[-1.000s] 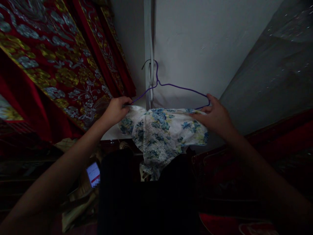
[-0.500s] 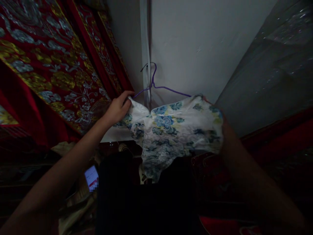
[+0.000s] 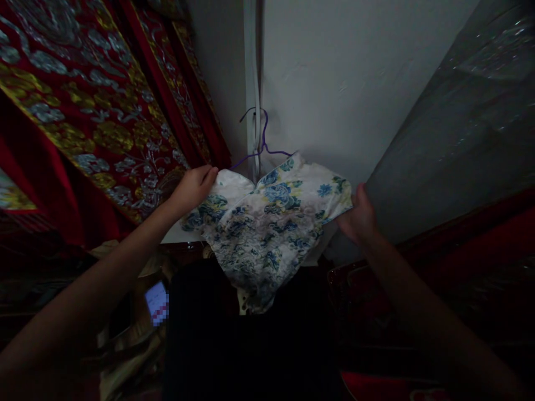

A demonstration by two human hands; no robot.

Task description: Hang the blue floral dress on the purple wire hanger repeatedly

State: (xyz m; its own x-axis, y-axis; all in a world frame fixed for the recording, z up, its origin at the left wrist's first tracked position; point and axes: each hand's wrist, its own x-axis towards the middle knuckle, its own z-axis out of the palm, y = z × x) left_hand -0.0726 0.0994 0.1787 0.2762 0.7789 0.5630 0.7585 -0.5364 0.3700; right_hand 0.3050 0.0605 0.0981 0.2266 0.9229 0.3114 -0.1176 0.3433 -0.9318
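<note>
While the left hand [image 3: 194, 186] pinches one shoulder of the white, blue-floral garment [image 3: 271, 223], the right hand [image 3: 360, 214] meets the opposite sleeve hem, thumb raised, closure indeterminable. Garment, crinkled through the body and smoother at the shoulders, hangs over a thin purple hanger [image 3: 265, 127] hooked at a pale vertical strip [image 3: 249, 61]; leftward, red fabric [image 3: 112, 111] with gold and silver embroidery; rightward, glossy translucent sheeting [image 3: 480, 111].

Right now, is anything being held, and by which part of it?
Yes, a floral garment: the left hand holds it at one shoulder. The right hand is at the opposite sleeve's edge; whether it grips there cannot be told.
</note>
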